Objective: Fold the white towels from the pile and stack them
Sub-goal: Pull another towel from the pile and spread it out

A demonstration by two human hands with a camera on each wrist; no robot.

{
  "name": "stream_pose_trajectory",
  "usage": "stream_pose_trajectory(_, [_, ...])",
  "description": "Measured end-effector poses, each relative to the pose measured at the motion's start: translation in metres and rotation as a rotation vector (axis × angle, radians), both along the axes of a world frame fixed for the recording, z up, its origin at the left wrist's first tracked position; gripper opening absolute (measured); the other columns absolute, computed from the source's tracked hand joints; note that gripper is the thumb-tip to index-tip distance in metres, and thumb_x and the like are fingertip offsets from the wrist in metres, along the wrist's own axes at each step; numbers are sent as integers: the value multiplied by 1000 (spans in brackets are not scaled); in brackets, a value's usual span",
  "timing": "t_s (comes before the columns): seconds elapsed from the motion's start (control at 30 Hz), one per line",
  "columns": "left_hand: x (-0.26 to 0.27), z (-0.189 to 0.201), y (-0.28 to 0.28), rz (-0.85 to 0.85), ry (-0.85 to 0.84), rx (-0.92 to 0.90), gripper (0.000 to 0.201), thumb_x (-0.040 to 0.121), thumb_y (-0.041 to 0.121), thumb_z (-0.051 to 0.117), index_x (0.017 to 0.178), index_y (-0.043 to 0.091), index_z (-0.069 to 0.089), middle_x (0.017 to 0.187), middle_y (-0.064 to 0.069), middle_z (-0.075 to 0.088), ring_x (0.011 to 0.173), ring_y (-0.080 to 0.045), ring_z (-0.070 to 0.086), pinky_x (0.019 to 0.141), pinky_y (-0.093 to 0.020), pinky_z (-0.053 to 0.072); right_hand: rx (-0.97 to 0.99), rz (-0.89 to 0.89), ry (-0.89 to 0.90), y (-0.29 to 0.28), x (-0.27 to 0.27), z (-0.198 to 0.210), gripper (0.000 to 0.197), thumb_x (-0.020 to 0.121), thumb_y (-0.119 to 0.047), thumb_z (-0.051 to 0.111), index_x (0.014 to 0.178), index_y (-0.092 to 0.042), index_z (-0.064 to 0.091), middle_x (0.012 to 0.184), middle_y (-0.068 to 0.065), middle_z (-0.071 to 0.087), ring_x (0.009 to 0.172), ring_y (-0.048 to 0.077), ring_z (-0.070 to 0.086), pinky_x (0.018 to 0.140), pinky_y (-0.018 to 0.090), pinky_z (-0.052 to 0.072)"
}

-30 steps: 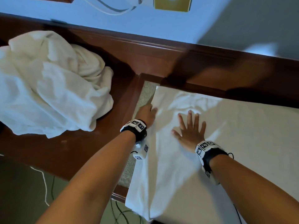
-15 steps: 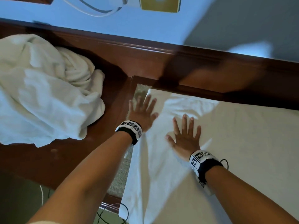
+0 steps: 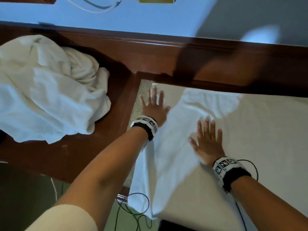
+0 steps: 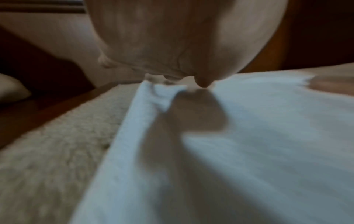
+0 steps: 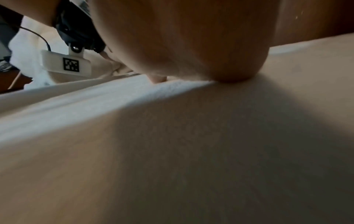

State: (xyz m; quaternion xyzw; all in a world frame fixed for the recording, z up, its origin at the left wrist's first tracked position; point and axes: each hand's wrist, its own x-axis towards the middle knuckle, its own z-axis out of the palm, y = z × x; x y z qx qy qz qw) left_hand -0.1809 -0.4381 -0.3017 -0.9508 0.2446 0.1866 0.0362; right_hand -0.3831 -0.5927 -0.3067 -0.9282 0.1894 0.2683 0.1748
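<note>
A white towel [image 3: 250, 139] lies spread flat over the inset top of the wooden table [image 3: 93, 155], its near left corner hanging off the front edge. My left hand [image 3: 154, 105] lies flat with spread fingers on the towel's far left corner. My right hand [image 3: 207, 140] presses flat on the towel nearer its middle. In the left wrist view the palm [image 4: 172, 45] bears on the towel's [image 4: 249, 151] left edge. The right wrist view shows my palm [image 5: 191, 37] down on the towel [image 5: 172, 151]. A crumpled pile of white towels [image 3: 46, 94] sits at the left of the table.
A speckled grey inset panel [image 3: 141, 94] shows beside the towel's left edge. A raised wooden ledge [image 3: 166, 45] runs along the wall behind. Thin black cables [image 3: 138, 207] dangle below the table's front edge, and white cords [image 3: 93, 7] hang on the wall.
My left hand opened out flat and slid away from me along the towel's left edge to its far corner. My right hand stayed flat on the towel.
</note>
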Motion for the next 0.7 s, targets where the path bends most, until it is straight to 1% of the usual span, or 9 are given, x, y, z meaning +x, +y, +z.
stream_pose_trajectory(0.13, [-108,-5,22,-445,203,-45,71,104,64,13,161,33,-15,165,-3,-33,153,-25,-28,123,-59,-12,10,9,6,13,-22,-3,81,87,-67,-3,151,-28,-32,158,4,-41,148,29,-33,119,55,-14])
stream_pose_trajectory(0.17, [-120,-10,37,-468,211,-43,70,104,64,14,161,35,-15,165,-1,-33,154,-24,-27,123,-59,-12,8,6,14,18,-27,-4,81,88,-67,-1,152,-28,-30,159,5,-40,149,30,-31,119,56,-14])
stream_pose_trajectory(0.3, [-117,-9,92,-47,125,-57,68,106,57,15,161,30,-15,164,-7,-32,153,-28,-27,122,-64,-11,11,8,41,41,-61,-3,74,100,-58,11,153,-26,-29,152,3,-48,148,31,-33,119,57,-15])
stream_pose_trajectory(0.33, [-119,-1,102,61,110,-81,66,108,51,20,163,26,-7,168,-12,-24,155,-32,-20,122,-62,-7,17,5,47,48,-71,-1,74,101,-58,12,153,-27,-30,150,3,-50,147,30,-35,119,56,-16])
stream_pose_trajectory(0.37, [-125,9,114,144,58,-140,61,109,43,26,164,21,9,170,-17,-4,157,-37,-2,122,-60,5,21,-1,53,56,-81,-1,74,102,-57,13,153,-27,-31,150,3,-50,146,29,-37,119,56,-18])
stream_pose_trajectory(0.43, [-147,26,136,248,-44,-282,43,108,30,36,148,16,44,149,-17,44,135,-35,41,109,-50,33,22,-22,59,72,-97,0,75,102,-57,16,152,-26,-32,151,5,-50,146,30,-38,119,56,-19])
stream_pose_trajectory(0.5, [-175,33,157,379,102,-408,29,106,24,41,127,13,59,123,-12,62,114,-31,57,96,-43,46,18,-43,57,87,-110,1,76,102,-57,16,152,-26,-32,152,6,-49,146,31,-37,119,56,-19])
stream_pose_trajectory(0.57, [-202,34,169,489,258,-403,25,104,27,46,112,14,65,109,-11,70,103,-31,64,89,-40,52,12,-64,55,100,-118,-1,76,103,-58,16,153,-26,-31,152,7,-49,146,32,-36,118,57,-18])
stream_pose_trajectory(0.7, [-230,35,176,551,284,-364,26,98,43,52,109,21,63,104,-2,72,94,-25,66,85,-36,51,-14,-75,47,120,-126,-6,76,102,-60,16,153,-27,-29,147,3,-51,147,33,-34,118,57,-17])
